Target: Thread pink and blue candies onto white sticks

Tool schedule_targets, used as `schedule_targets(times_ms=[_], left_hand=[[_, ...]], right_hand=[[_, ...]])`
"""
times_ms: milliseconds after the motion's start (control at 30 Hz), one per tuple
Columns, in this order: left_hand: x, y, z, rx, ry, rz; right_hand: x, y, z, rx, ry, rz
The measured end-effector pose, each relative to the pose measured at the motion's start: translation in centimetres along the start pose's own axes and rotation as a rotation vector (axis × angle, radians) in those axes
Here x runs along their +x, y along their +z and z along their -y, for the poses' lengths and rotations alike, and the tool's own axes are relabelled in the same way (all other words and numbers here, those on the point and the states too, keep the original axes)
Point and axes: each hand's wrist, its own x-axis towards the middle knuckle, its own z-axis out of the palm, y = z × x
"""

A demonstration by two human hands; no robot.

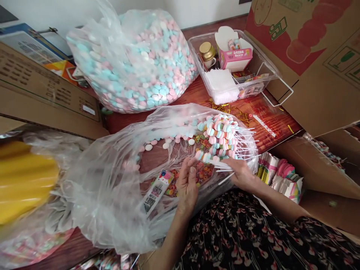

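My right hand point(242, 174) is closed around the white stick end of a candy skewer strung with pink, white and blue pieces point(207, 156). My left hand point(188, 185) is at the skewer's other end, thumb and fingers drawn together; a thin clear film may be between them, but I cannot make it out. Beyond my hands lies a pile of similar candy skewers point(222, 131), their white sticks point(244, 144) pointing right. Under them a clear plastic bag point(107, 195) is spread, with loose ring candies point(204, 171) and a printed wrapper point(158, 192).
A big clear bag of pastel candies point(140, 63) stands at the back. Right of it, a clear plastic bin point(247, 84) holds a pink box point(235, 58) and white papers. Cardboard boxes point(42, 86) flank both sides. Gold ties point(230, 111) lie on the red-brown table point(194, 95).
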Motion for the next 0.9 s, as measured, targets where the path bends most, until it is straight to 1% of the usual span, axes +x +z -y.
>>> schedule_targets(times_ms=[67, 100, 167, 233, 267, 333, 400, 467, 567, 700, 800, 900], left_hand=[[0.0, 0.2, -0.2, 0.064, 0.079, 0.033], [0.0, 0.4, -0.2, 0.135, 0.14, 0.058], [0.0, 0.9, -0.1, 0.277, 0.294, 0.145], [0.1, 1.5, 0.2, 0.377, 0.437, 0.231], [0.1, 1.7, 0.4, 0.415, 0.49, 0.255], [0.0, 1.8, 0.8, 0.492, 0.552, 0.276], [-0.2, 1.4, 1.2, 0.563, 0.585, 0.297], [-0.4, 0.7, 1.5, 0.626, 0.614, 0.315], [-0.9, -0.2, 2.0, 0.692, 0.647, 0.333], [-1.4, -0.7, 2.0, 0.769, 0.645, 0.354], [-1.7, -1.1, 1.5, 0.832, 0.622, 0.367], [-2.0, -2.3, 0.9, 0.876, 0.619, 0.361]], right_hand=[[-0.6, -1.7, -1.7, -0.115, -0.012, -0.04], [-0.9, -2.4, -2.4, -0.175, -0.032, -0.071], [-1.5, -3.4, -3.4, -0.219, -0.076, -0.069], [-2.1, -3.7, -3.7, -0.223, -0.121, -0.038], [-2.3, -3.6, -3.7, -0.224, -0.142, -0.014], [-2.6, -3.1, -3.3, -0.248, -0.172, 0.031], [-2.7, -2.5, -2.9, -0.301, -0.186, 0.065], [-2.8, -1.8, -2.6, -0.365, -0.177, 0.072], [-2.9, -0.5, -2.3, -0.415, -0.14, 0.032], [-3.2, 1.0, -1.9, -0.475, -0.142, -0.032], [-3.1, 1.0, -1.5, -0.518, -0.135, -0.056], [-2.6, 0.3, -1.1, -0.491, -0.165, -0.11]])
